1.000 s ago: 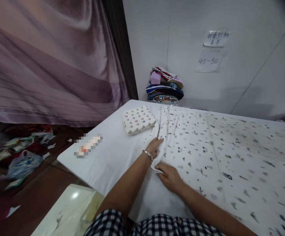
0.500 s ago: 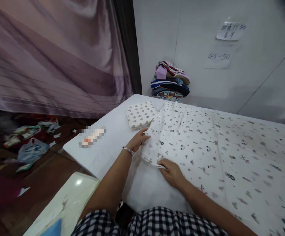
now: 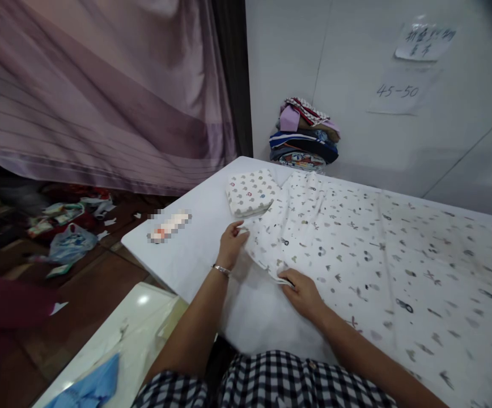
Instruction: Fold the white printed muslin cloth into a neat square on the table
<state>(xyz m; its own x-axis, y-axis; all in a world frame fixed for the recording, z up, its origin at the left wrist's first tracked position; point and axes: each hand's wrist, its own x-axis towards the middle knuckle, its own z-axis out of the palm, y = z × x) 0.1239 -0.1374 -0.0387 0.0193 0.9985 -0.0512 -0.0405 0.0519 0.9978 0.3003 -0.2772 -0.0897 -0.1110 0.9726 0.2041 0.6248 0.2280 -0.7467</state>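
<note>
A large white cloth (image 3: 348, 249) printed with small leaf and rainbow figures lies spread over the table, its near-left end raised a little and wavy. My left hand (image 3: 231, 245), with a bracelet at the wrist, pinches the left edge of this cloth between thumb and fingers. Lower along the same edge, my right hand (image 3: 304, 294) is closed round the hem, thumb on top. Just beyond my left hand rests a folded white cloth (image 3: 252, 192) with grey-green tree shapes, next to the big cloth's far-left corner.
The white table (image 3: 195, 232) carries a blurred-out item (image 3: 169, 225) near its left edge. A stack of folded fabrics (image 3: 304, 139) stands by the wall. At lower left is a second pale table (image 3: 139, 306) with blue cloth (image 3: 97, 385). A plastic bag (image 3: 71, 243) lies on the floor; a curtain (image 3: 114, 102) hangs behind.
My left hand has shifted from lying on the cloth to pinching its edge. The right hand keeps its hold. The view has turned slightly left.
</note>
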